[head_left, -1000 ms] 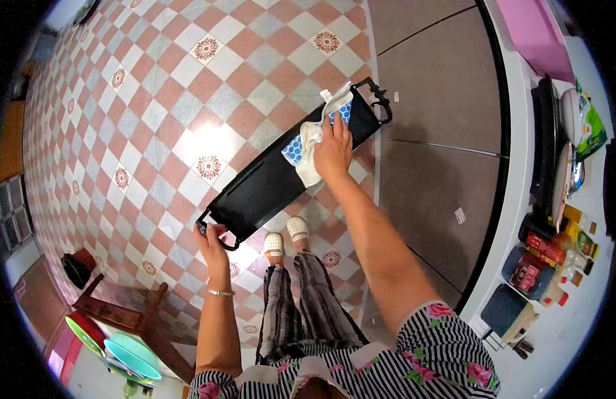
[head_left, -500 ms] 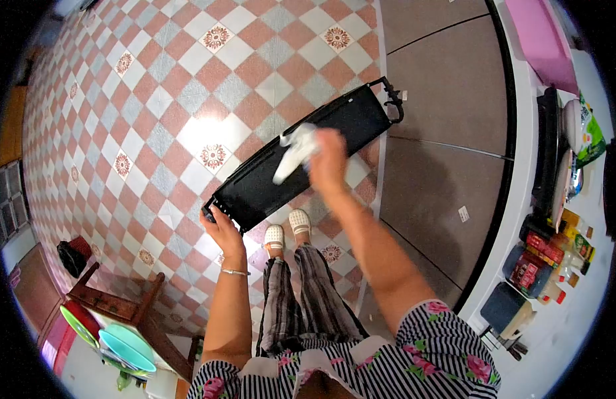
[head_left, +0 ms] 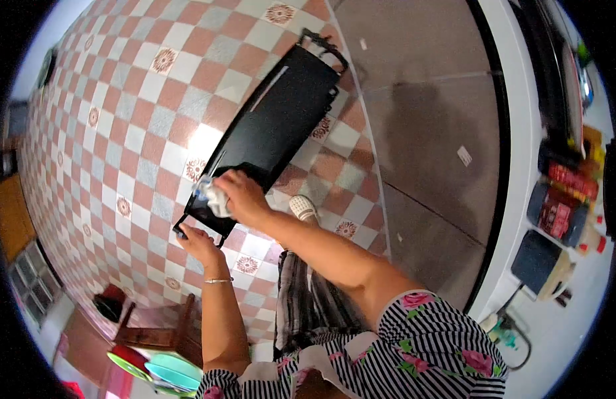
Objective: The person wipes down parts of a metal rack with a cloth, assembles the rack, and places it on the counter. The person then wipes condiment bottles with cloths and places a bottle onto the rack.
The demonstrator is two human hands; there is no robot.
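Note:
A long black panel-like piece (head_left: 271, 120) with a shiny face and bracket-like ends is held above the tiled floor, slanting from lower left to upper right. I cannot tell exactly what it is. My left hand (head_left: 200, 245) is closed round the corner of its near end. Bunched in my right hand (head_left: 245, 197) is a white cloth (head_left: 217, 199) with bluish marks. That cloth lies against the panel's near end, just above my left hand. Part of the cloth is hidden under my fingers.
Patterned tiles (head_left: 145, 136) cover the floor on the left, brown slabs (head_left: 427, 133) the right. A white counter (head_left: 514, 219) along the right holds jars and packets (head_left: 564, 193). At lower left stands a wooden stool (head_left: 151, 336) beside a turquoise basin (head_left: 175, 371).
My right hand has slid the cloth from the panel's middle down to its near end. The panel now tilts more steeply and has shifted left in view. My left hand keeps its hold.

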